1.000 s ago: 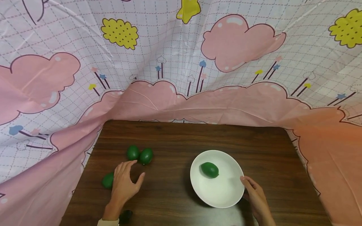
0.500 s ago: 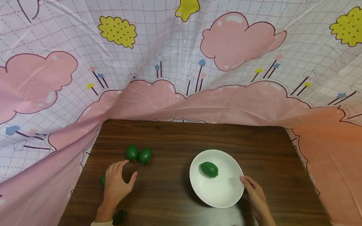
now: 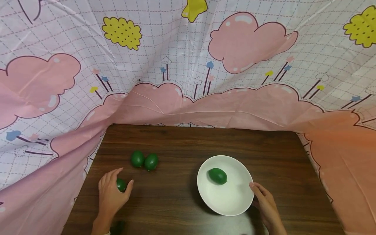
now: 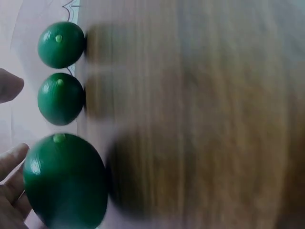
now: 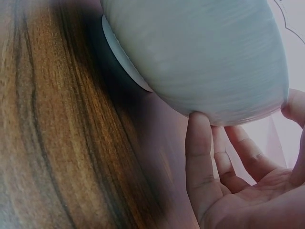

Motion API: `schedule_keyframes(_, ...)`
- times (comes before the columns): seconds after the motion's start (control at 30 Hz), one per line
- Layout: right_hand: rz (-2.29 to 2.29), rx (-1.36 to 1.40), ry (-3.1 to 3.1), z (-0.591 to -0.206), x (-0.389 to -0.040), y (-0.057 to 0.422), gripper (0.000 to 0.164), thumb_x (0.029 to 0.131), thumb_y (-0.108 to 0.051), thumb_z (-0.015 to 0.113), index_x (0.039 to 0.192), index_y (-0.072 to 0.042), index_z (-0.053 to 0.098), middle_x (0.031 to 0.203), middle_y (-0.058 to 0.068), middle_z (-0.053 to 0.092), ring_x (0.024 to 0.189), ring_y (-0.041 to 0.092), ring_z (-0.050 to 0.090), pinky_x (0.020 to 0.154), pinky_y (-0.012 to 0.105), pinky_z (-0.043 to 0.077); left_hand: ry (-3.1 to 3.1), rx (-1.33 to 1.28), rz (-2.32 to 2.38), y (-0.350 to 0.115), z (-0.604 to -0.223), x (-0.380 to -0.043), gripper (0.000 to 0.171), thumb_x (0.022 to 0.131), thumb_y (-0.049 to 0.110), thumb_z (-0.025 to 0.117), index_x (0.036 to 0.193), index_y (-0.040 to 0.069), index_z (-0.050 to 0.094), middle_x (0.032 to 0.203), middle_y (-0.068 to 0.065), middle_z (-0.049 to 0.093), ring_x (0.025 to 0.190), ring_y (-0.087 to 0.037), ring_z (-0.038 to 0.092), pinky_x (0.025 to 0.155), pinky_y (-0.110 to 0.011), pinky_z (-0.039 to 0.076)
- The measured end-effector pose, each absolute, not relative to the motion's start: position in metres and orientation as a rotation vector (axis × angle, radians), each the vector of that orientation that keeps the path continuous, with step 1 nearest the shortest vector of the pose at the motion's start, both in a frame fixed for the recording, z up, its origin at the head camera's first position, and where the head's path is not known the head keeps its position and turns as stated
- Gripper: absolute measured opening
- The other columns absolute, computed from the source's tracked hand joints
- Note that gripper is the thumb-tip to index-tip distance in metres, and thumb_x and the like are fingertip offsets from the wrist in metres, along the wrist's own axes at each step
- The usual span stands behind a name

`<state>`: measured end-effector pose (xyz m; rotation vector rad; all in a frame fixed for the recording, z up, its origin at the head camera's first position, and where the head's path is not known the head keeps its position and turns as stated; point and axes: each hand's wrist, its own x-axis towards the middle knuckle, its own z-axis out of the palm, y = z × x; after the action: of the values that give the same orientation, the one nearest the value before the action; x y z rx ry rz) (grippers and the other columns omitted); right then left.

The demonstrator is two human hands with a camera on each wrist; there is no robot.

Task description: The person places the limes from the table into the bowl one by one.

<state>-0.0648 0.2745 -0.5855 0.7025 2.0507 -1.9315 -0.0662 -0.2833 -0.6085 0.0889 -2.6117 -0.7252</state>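
My left hand (image 3: pixel 111 193), fingers spread, curves beside a green lime (image 3: pixel 121 185) at the left of the table. In the left wrist view the fingers (image 4: pixel 12 179) lie right against that lime, while the thumb (image 4: pixel 8 86) stands apart from it. Two more limes (image 3: pixel 137 159) sit side by side just beyond. At right, my right hand (image 3: pixel 266 205) grips the rim of a white bowl (image 3: pixel 235 199), thumb on the rim and fingers against its outer wall, as the right wrist view shows. Inside the bowl lies one lime (image 3: pixel 218 176).
The dark wood table (image 3: pixel 179 143) has rounded far corners. Behind and around it hangs a patterned cloth (image 3: pixel 205 111) with pink clouds. A dark shape (image 3: pixel 118 227) shows beside my left wrist.
My left hand has moved left past the near lime, which now shows on its thumb side and sits slightly farther right. My right hand and the bowl have stayed put.
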Motion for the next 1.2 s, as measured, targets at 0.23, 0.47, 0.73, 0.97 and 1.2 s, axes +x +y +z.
schedule_keyframes(0.23,-1.924,0.704,2.055,-0.585,-0.065,0.274,0.050,0.108,-0.044,0.059,0.135,-0.002,0.059,0.103,-0.018,0.067,0.095,0.004,0.068,0.083,0.028,0.061,-2.632,0.184,-0.725,-0.291,-0.611,-0.057,0.070,0.079,0.032,0.087,0.137,0.002,0.061,0.134,-0.025,0.062,0.124,-0.049,0.052,0.106,-0.069,0.033)
schedule_keyframes(0.47,-1.918,0.717,2.050,-0.586,-0.066,0.274,0.054,0.107,-0.045,0.059,0.137,0.000,0.056,0.106,-0.017,0.066,0.096,0.003,0.067,0.083,0.028,0.061,-2.666,0.249,-0.698,-0.299,-0.613,-0.050,0.074,0.080,0.033,0.087,0.141,0.003,0.058,0.135,-0.027,0.060,0.123,-0.050,0.052,0.106,-0.070,0.032)
schedule_keyframes(0.73,-1.940,0.708,2.040,-0.587,-0.065,0.274,0.050,0.108,-0.044,0.059,0.135,-0.002,0.058,0.106,-0.019,0.066,0.097,0.002,0.067,0.084,0.029,0.061,-2.691,0.307,-0.691,-0.307,-0.621,-0.043,0.073,0.080,0.035,0.087,0.140,0.004,0.058,0.133,-0.027,0.061,0.120,-0.050,0.055,0.104,-0.069,0.034)
schedule_keyframes(0.97,-1.939,0.699,2.046,-0.587,-0.064,0.273,0.051,0.108,-0.044,0.059,0.136,-0.001,0.058,0.105,-0.019,0.066,0.097,0.002,0.067,0.084,0.028,0.061,-2.695,0.295,-0.662,-0.308,-0.620,-0.038,0.077,0.079,0.041,0.089,0.139,0.003,0.059,0.131,-0.027,0.063,0.119,-0.051,0.056,0.102,-0.069,0.034)
schedule_keyframes(1.2,-1.904,0.690,2.071,-0.588,-0.065,0.273,0.061,0.108,-0.048,0.057,0.142,0.002,0.054,0.106,-0.019,0.066,0.100,-0.001,0.065,0.087,0.029,0.059,-2.717,0.309,-0.634,-0.307,-0.618,-0.034,0.076,0.078,0.044,0.090,0.137,0.005,0.062,0.125,-0.025,0.064,0.112,-0.049,0.059,0.099,-0.067,0.035)
